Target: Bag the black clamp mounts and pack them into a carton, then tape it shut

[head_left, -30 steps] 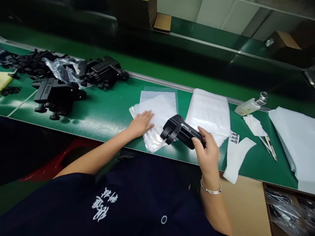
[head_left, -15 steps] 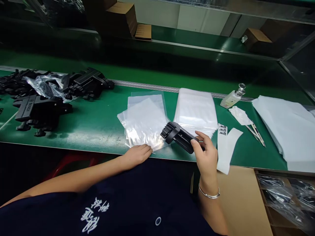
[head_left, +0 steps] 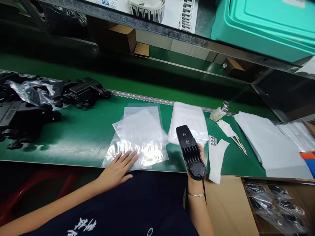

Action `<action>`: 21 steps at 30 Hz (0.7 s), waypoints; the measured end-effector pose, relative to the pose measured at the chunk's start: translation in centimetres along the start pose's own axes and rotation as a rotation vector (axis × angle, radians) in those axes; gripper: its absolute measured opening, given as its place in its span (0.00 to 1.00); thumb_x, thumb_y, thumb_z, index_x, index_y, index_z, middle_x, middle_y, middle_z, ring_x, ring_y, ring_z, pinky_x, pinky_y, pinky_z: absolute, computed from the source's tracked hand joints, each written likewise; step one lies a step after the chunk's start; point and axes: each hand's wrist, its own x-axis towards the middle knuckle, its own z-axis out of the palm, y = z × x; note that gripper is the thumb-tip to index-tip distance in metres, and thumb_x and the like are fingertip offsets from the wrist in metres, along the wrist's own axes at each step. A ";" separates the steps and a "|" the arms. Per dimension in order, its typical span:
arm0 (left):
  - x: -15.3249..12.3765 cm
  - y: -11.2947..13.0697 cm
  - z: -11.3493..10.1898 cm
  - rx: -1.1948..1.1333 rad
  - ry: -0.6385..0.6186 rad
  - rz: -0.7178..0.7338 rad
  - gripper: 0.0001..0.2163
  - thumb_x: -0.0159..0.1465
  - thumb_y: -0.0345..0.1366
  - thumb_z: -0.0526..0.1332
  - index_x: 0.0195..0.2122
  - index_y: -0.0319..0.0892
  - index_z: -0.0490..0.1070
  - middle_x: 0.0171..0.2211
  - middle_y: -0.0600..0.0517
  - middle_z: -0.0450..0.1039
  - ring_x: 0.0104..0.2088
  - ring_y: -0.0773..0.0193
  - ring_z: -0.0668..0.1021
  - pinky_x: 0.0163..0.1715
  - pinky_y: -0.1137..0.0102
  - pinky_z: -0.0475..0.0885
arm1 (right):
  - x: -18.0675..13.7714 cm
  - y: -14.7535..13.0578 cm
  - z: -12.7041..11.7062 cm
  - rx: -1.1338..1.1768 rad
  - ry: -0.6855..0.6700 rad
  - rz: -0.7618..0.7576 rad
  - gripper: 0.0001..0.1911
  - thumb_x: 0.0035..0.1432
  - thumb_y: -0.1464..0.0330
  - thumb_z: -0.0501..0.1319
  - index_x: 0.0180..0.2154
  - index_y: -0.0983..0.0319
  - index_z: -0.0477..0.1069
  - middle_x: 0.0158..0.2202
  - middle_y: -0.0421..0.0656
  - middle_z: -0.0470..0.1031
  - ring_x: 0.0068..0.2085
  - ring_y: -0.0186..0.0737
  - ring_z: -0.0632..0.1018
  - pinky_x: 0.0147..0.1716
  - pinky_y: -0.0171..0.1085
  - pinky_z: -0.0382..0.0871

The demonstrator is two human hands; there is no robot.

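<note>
My right hand [head_left: 192, 183] grips a black plastic holder [head_left: 188, 149], which has ribbed slots, two small white symbols and a round knob at its near end. Most of those fingers are hidden behind it. My left hand [head_left: 117, 171] lies flat, fingers spread, on the near left edge of several loose clear plastic bags [head_left: 140, 131]. A thick stack of white translucent bags [head_left: 188, 114] sits just beyond the holder. To the right of my right hand, a white label strip [head_left: 217, 160] with black printed labels hangs over the table's edge.
Black plastic parts [head_left: 24, 118] are heaped at the left. A small pump bottle [head_left: 219, 112], tweezers [head_left: 240, 145] and white sheets [head_left: 265, 141] lie at the right. Overhead, a shelf [head_left: 172, 31] carries a teal bin [head_left: 258, 36]. An open carton [head_left: 228, 203] stands below the table edge.
My right hand has turned the holder from lying sideways to upright, knob end towards me. My left hand has slid left and spread flat, and the top bag has shifted with it. The view has tilted up.
</note>
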 end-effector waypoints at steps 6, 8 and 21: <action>-5.5 -3.3 0.1 -0.176 0.037 0.106 0.23 0.70 0.27 0.43 0.57 0.52 0.71 0.57 0.53 0.74 0.58 0.63 0.74 0.57 0.67 0.68 | -0.4 0.0 0.8 -0.022 0.021 0.010 0.22 0.54 0.51 0.62 0.48 0.52 0.71 0.42 0.42 0.77 0.43 0.43 0.78 0.44 0.47 0.75; -5.1 -3.6 -0.6 -0.169 0.113 0.075 0.20 0.70 0.30 0.45 0.51 0.51 0.75 0.51 0.52 0.78 0.52 0.60 0.78 0.51 0.67 0.73 | -0.4 -0.1 1.2 -0.105 -0.027 -0.022 0.24 0.55 0.50 0.61 0.50 0.52 0.69 0.42 0.44 0.77 0.42 0.44 0.79 0.41 0.48 0.76; 8.4 -4.1 -6.8 -0.556 -0.290 -0.475 0.06 0.58 0.34 0.57 0.26 0.42 0.71 0.25 0.53 0.74 0.27 0.62 0.75 0.27 0.72 0.63 | -1.0 -0.5 2.9 -0.403 -0.176 -0.090 0.32 0.61 0.42 0.47 0.58 0.52 0.63 0.42 0.47 0.76 0.40 0.46 0.79 0.39 0.50 0.76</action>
